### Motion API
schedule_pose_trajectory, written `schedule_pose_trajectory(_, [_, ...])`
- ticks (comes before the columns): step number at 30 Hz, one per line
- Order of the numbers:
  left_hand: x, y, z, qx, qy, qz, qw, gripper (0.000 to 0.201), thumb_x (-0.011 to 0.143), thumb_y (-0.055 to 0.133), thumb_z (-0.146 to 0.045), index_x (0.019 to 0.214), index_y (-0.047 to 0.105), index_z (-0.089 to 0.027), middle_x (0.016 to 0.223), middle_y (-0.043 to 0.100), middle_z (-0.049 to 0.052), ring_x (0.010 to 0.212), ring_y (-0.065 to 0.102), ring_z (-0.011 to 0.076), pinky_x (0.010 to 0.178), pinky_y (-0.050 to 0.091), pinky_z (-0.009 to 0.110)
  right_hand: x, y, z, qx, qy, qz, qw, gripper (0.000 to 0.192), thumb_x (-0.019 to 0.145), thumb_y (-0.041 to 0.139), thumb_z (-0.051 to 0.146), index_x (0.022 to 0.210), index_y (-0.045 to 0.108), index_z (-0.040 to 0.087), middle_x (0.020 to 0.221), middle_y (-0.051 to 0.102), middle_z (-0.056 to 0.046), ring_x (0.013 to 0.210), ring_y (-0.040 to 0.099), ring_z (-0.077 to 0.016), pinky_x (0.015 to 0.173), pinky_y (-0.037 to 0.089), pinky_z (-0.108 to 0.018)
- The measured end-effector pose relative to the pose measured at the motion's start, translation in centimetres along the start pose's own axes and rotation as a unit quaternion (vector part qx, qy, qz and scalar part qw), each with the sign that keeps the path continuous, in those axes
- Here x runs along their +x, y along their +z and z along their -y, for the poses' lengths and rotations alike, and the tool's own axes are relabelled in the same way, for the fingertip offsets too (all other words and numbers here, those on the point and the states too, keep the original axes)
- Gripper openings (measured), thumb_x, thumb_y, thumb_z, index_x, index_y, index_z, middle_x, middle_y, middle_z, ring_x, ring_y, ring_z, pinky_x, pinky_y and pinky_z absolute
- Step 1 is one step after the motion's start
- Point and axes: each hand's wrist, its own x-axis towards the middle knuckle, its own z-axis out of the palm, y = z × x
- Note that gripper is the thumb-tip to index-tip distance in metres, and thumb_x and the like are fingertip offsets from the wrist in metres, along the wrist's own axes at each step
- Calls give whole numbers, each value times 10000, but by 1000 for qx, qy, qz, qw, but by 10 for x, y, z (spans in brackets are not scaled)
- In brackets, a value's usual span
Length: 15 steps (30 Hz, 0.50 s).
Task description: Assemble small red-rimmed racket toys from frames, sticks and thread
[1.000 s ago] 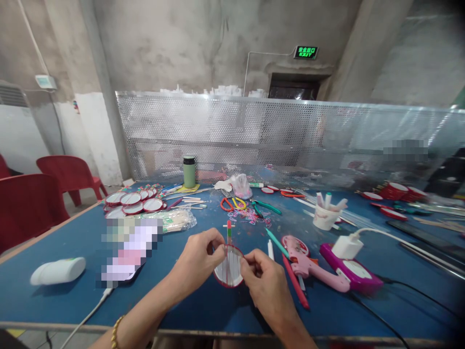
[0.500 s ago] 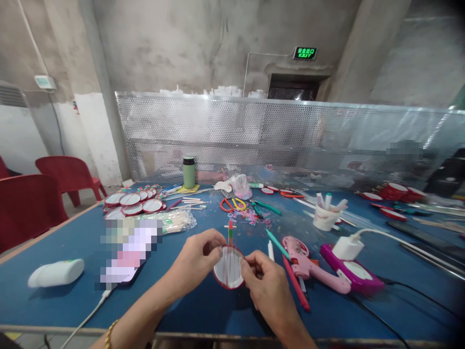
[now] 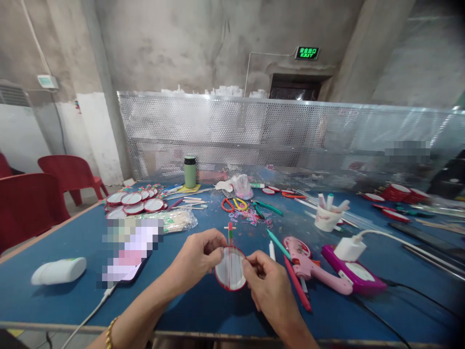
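Observation:
Between my hands is a small round drum-like piece (image 3: 230, 269) with a white face and red rim. Thin red lines run down its face, and a short neck with a red and green tip (image 3: 230, 230) sticks up from its top. The fingers of my left hand (image 3: 202, 254) pinch the upper left of the rim. At the right edge, thumb and fingers of my right hand (image 3: 264, 281) are closed on the rim. Fingertips behind the disc are hidden.
Similar red-rimmed discs (image 3: 132, 198) are piled at left, behind a phone (image 3: 132, 252) and a white bottle (image 3: 59, 270). Pliers (image 3: 269, 208) and colourful bands lie mid-table. A pink glue gun (image 3: 308, 269), purple power strip (image 3: 358, 278) and cup of markers (image 3: 327, 218) stand right.
The whole view has shifted very slightly. Both hands keep the same grip on the disc, with hardly any movement between them.

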Motion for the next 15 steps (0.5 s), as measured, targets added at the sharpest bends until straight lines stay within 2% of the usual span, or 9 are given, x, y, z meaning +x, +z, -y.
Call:
schedule_pose_trajectory(6, [1,0,-2,-1,-1,1,1000,95,822,520,-211,829,597,-157,554,451,-76,490,415,77,475,334,190,0,-1,3,2,-8,-12,1000,376,847,599,538,688,612,197,434,484,46,313,394,-85,319,257,-196])
schedule_pose_trajectory(15, [0,0,-5,0,-10,1,1000,76,790,522,-192,804,588,-158,542,455,-76,482,421,77,468,327,188,-2,-1,5,-5,-13,-13,1000,383,854,590,532,683,617,191,451,498,40,331,408,-85,323,266,-187])
